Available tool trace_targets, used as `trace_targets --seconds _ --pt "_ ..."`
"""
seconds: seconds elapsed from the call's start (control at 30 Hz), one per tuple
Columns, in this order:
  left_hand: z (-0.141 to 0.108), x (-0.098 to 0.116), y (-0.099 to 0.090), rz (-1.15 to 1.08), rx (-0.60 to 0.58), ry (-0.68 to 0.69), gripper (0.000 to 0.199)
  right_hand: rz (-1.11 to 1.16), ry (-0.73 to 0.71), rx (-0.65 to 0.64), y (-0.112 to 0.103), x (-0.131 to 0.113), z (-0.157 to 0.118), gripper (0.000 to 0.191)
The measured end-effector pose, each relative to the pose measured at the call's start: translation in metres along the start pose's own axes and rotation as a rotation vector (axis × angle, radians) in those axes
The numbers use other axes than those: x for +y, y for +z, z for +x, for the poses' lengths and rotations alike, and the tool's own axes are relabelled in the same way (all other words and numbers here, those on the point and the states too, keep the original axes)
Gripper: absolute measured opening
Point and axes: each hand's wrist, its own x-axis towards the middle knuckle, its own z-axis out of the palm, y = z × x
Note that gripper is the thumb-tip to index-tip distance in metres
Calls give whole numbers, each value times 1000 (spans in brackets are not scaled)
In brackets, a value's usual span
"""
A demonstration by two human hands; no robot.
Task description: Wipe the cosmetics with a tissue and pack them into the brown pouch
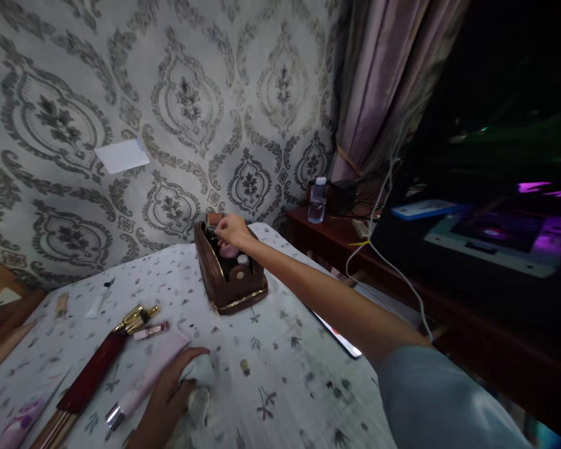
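Note:
A brown leather-look makeup bag (219, 290) with a gold zipper lies unzipped on the patterned sheet. My right hand (234, 232) is at the bag's far end, fingers pinched together over the opening; whatever they hold is too dark to make out. Inside the bag show a pink item (229, 251) and a white cap (243, 259). My left hand (172, 390) rests low on the sheet, its fingers curled around a small pale object (200, 370) of unclear kind. Beside that hand lies a pale pink tube (144, 380) with a silver cap.
Left on the sheet are a dark red hair-styling tool (93, 371), gold tubes (138, 317), a lip gloss (151, 330) and a small white tube (96, 304). A phone (339, 337) lies under my right forearm. A water bottle (317, 201) and white cable (388, 255) occupy the right side.

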Motion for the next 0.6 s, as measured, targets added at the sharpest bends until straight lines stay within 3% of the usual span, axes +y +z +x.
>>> trace_targets --seconds 0.17,0.3,0.4,0.5,0.6 --pt "0 12 -6 -121 52 -10 50 265 -42 78 -11 -4 -21 17" --pt "2 24 -15 -128 -27 -1 28 601 -115 102 -13 0 -47 9" --pt "-2 32 -25 -88 -19 75 21 639 -181 74 -7 5 -71 6" --pt "-15 43 -41 -13 31 117 21 616 -228 -36 9 11 -97 4" --pt "-32 49 -72 69 162 112 22 552 -214 -239 33 16 -123 8"
